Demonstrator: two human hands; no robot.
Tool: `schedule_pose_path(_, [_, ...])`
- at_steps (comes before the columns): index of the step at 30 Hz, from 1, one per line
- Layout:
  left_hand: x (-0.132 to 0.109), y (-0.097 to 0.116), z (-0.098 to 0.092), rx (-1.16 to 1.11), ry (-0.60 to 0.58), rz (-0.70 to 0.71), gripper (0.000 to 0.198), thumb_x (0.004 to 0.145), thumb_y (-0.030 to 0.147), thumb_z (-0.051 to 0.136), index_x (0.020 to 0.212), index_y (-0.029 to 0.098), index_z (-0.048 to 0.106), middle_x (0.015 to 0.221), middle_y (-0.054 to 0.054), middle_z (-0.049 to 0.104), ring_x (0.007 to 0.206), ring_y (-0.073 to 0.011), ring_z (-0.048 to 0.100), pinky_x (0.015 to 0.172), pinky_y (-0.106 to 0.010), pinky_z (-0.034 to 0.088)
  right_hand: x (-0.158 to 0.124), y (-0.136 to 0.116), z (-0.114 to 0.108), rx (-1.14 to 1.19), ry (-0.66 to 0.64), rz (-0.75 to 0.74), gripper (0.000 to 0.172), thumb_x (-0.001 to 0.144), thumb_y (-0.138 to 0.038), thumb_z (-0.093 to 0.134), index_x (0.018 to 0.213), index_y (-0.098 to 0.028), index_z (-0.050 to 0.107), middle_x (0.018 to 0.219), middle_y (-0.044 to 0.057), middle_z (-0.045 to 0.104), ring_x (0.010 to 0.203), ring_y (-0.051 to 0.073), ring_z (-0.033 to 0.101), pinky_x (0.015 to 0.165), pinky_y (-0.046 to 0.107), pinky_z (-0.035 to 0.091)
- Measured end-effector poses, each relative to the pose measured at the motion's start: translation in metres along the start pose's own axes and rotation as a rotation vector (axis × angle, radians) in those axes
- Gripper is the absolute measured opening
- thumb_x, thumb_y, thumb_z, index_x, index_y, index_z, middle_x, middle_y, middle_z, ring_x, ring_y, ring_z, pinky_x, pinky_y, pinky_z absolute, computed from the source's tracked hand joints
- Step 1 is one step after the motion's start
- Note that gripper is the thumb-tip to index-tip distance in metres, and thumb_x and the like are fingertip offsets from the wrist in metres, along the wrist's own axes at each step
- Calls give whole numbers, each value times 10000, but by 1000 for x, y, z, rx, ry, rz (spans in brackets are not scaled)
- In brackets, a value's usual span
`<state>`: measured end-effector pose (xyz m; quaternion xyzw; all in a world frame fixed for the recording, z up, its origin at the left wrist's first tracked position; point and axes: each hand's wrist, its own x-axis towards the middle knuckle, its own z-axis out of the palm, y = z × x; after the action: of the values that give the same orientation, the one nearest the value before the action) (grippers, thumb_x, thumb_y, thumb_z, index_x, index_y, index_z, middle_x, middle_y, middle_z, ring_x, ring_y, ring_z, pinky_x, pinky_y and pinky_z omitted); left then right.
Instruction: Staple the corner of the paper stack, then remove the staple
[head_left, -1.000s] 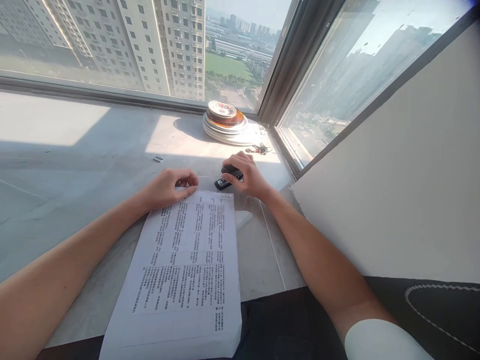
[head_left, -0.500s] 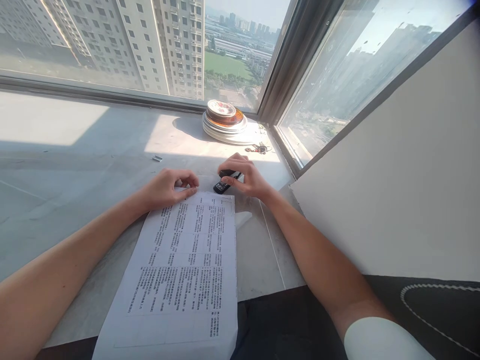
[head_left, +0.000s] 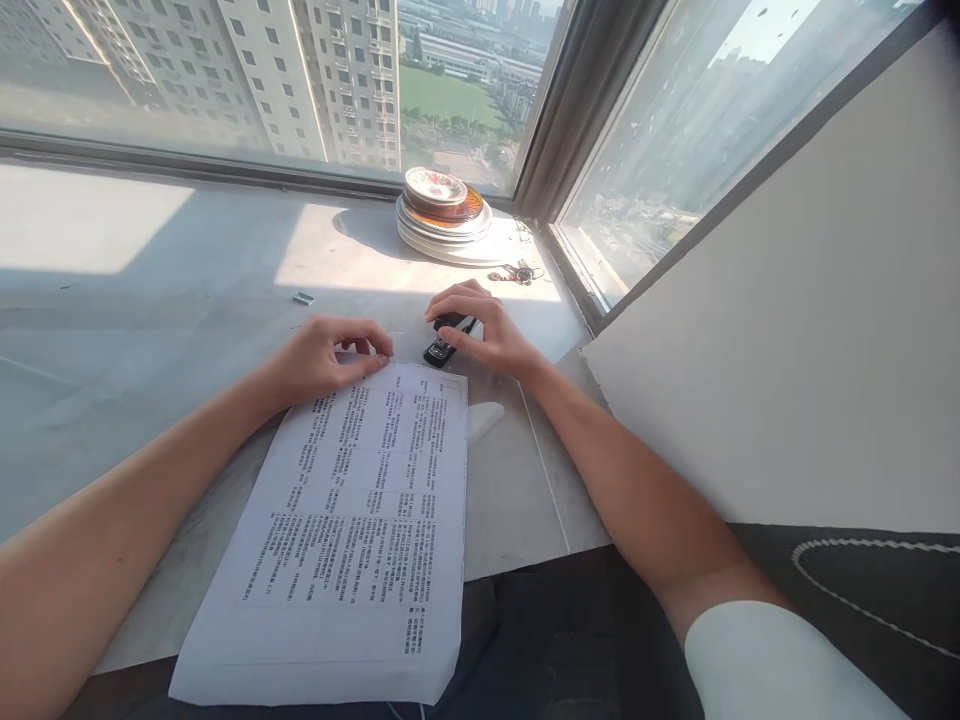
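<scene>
The printed paper sheets point(head_left: 352, 510) lie over the front edge of the sill, their far edge flat on the stone and their near end hanging over my lap. At the far left corner, my left hand point(head_left: 326, 358) pinches the edge between thumb and fingers. A black stapler point(head_left: 439, 350) stands just beyond the far right part of the sheets, apart from them. My right hand point(head_left: 484, 325) grips it from above, fingers over its top and thumb on the near side. Part of the stapler is hidden under the fingers.
On the pale stone sill point(head_left: 187, 330) lies a small strip of staples point(head_left: 304, 298). A stack of plates point(head_left: 444, 225) stands by the window corner, with a bunch of keys point(head_left: 521, 272) near it. A white wall point(head_left: 787, 330) bounds the right side.
The view has tilted slightly down, so everything sits a little higher in the picture. Both hands keep their holds on the paper and the stapler.
</scene>
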<state>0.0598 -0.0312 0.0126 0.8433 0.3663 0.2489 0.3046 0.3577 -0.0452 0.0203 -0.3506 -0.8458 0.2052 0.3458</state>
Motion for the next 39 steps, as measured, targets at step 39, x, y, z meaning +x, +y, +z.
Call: schedule_pose_path(39, [1,-6,0,28,2,29,185,937,373,706,970,221,807,914,-16,782,829,-152,662,891,-338,598,1,-5,8,121,-63,-174,274,1111,-412,514,1015,-244,708,1174,37,744,1166,223,618,1390,616,55])
